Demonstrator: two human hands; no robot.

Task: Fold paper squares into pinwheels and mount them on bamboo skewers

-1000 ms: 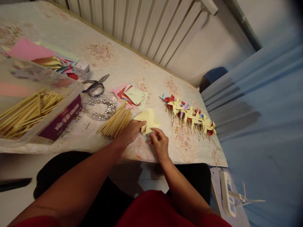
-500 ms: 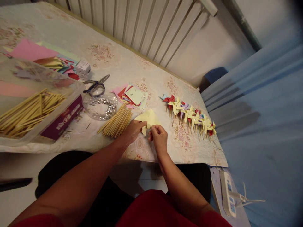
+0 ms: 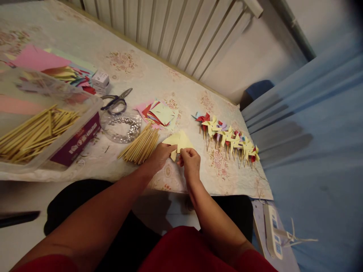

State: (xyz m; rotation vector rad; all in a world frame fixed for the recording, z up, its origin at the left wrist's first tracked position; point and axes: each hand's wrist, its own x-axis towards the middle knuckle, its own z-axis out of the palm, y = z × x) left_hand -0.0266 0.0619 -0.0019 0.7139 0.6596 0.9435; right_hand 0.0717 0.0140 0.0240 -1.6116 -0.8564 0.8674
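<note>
Box (image 3: pixel 83 140) holds sticks (image 3: pixel 42 132), dish (image 3: pixel 117 131) silvery bits (image 3: pixel 132 129), hands (image 3: pixel 191 161) yellow paper (image 3: pixel 183 139).

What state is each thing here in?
Left hand: gripping yellow paper
Right hand: pinching its edge
Yellow paper: partly folded, held
Scissors: lying free
Round container: holding metallic pieces
Plastic bin: lidless, holding sticks
Loose sticks: fanned out
Paper squares: stacked unevenly
Pinwheels: assembled, lined up
</note>
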